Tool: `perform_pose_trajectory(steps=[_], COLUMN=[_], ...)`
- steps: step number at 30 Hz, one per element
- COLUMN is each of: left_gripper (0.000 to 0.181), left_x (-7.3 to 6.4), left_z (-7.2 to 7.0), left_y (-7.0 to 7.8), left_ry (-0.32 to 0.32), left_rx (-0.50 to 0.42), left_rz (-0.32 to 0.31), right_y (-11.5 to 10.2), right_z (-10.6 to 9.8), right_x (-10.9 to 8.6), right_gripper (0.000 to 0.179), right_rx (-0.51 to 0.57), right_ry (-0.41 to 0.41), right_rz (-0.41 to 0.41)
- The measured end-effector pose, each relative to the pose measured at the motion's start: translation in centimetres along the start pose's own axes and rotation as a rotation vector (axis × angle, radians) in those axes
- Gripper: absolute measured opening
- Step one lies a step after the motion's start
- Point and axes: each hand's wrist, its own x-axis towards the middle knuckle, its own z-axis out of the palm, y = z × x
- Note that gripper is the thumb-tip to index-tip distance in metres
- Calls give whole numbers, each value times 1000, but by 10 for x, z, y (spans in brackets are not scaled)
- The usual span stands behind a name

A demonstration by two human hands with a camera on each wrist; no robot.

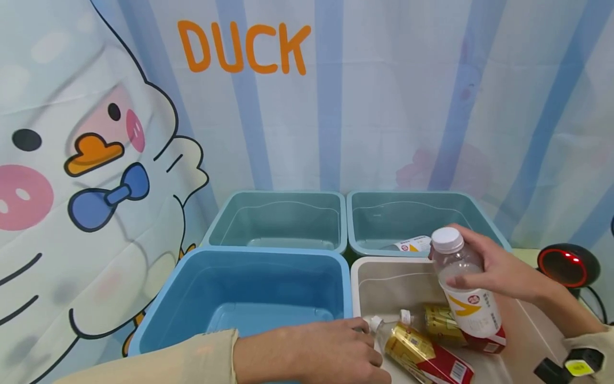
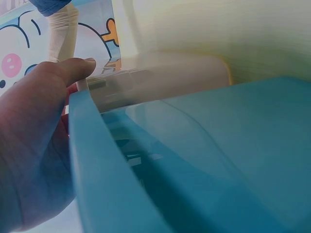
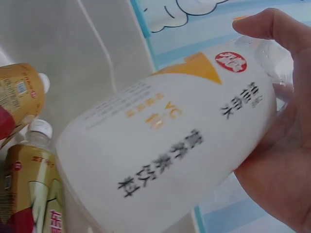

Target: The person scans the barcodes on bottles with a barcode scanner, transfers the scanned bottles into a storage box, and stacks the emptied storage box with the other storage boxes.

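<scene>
a clear bottle with a white-and-yellow label (image 1: 475,309) is held up over the beige bin (image 1: 384,261), right of centre in the frame. the right hand (image 1: 503,274) has it, fingers and thumb curled round its upper part. its long axis leans, capped end to the upper left, base to the lower right, and in the head view the cap overlaps the near rim of the right teal bin (image 1: 408,194). the left hand (image 1: 331,349), at bottom centre, is well apart from it, at the edge where the blue bin (image 1: 268,253) meets the beige one; i cannot tell whether it grips that edge or only rests there.

below the held bottle lie two gold-and-red bottles (image 1: 413,346). a similar white-labelled bottle (image 1: 416,244) lies in the right teal bin; the left teal bin (image 1: 283,194) stands beside it.
</scene>
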Motion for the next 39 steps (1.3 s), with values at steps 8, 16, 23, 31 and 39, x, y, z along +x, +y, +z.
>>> perform_pose_trajectory(steps=[8,16,23,31,39], left_gripper=[42,40,42,43,44], left_x=[1,1,2,4,4], left_z=[0,2,3,3,1], left_y=[-1,-1,-1,-2,-3], left_ry=[-3,-3,-11,-19,-27], left_rx=[-8,5,9,9,-17], left_rz=[-3,3,0,-6,-11], right_y=[-14,-20,-17,-14,-17], right_z=[-15,-28,-40,-52,-58], right_x=[-1,-1,-3,-10,-10], right_gripper=[63,67,70,71,70], right_rx=[-19,-97,27,129,-20], right_ry=[42,192,260,283,343], right_rz=[15,43,43,-7,26])
